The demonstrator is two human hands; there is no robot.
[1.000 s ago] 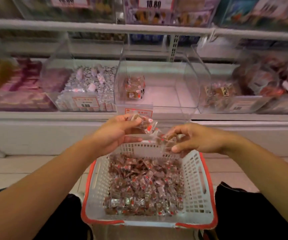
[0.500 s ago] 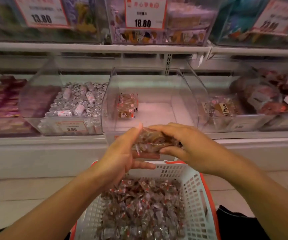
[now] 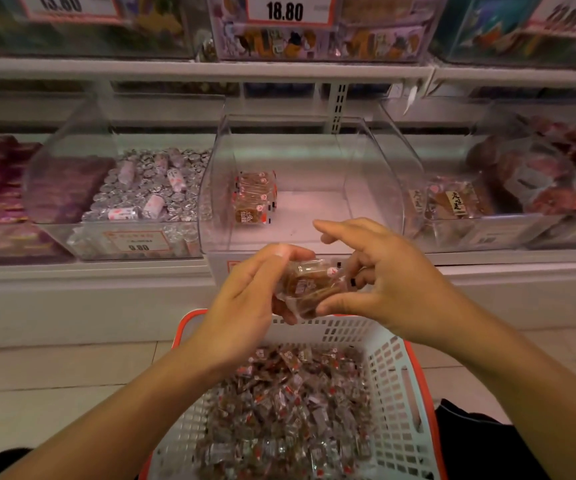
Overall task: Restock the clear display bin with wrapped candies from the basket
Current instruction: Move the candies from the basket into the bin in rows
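Observation:
A stack of brown wrapped candies (image 3: 309,285) sits between my two hands, just in front of the clear display bin (image 3: 376,188). My left hand (image 3: 245,306) cups the stack from the left and below. My right hand (image 3: 386,278) grips it from the right with thumb and lower fingers, index finger raised. The bin holds only a small stack of the same candies (image 3: 254,197) near its left wall. Below my hands stands the white basket with a red rim (image 3: 393,362), filled with several loose wrapped candies (image 3: 290,403).
A clear bin of silver-wrapped sweets (image 3: 155,188) stands left of the display bin, another with brown packets (image 3: 452,202) to its right. A shelf with price tags (image 3: 284,10) runs above. The white shelf base (image 3: 89,299) and tiled floor lie below.
Both hands rose from the basket with candies, pressed them together into one stack, and moved closer to the bin's front. My right index finger has lifted off the stack.

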